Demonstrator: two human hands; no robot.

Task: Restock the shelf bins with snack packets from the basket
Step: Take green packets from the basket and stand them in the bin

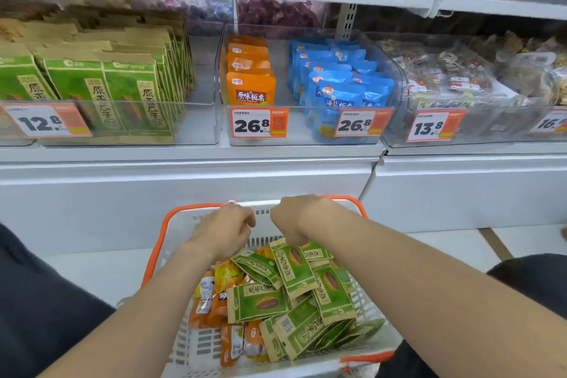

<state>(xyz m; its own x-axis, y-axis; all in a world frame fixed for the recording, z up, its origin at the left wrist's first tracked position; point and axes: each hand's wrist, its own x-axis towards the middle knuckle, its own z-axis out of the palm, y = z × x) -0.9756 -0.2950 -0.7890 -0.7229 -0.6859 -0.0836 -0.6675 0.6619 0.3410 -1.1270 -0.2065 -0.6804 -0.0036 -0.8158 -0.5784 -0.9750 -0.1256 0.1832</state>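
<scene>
Our left hand [224,230] hangs over the far end of the basket [159,242], knuckles up and fingers curled under. We cannot tell whether it holds anything. Our right hand [294,218] is just beside it, also curled downward, with its fingertips at the top edge of a raised green packet [293,267]. The hand itself hides the grip, so we cannot say whether it pinches the packet or only touches it.

We judge this to be the picking step, choosing packets from the basket before lifting them to the shelf. Next we need a firm hold on the top seam and a clean lift out of the pile. Then we reach up and forward to the left bin [199,86], where matching green packs stand upright in rows above the 12.8 price tag [40,121].

The green packets are flat paper-look pouches with brown edges, lying criss-crossed and overlapping on the basket's right side. We expect they could slide off one another. Orange packets [214,307] are heaped to their left. These match the short row in the middle bin [303,126], which has room left beside the blue packets [337,86].
</scene>
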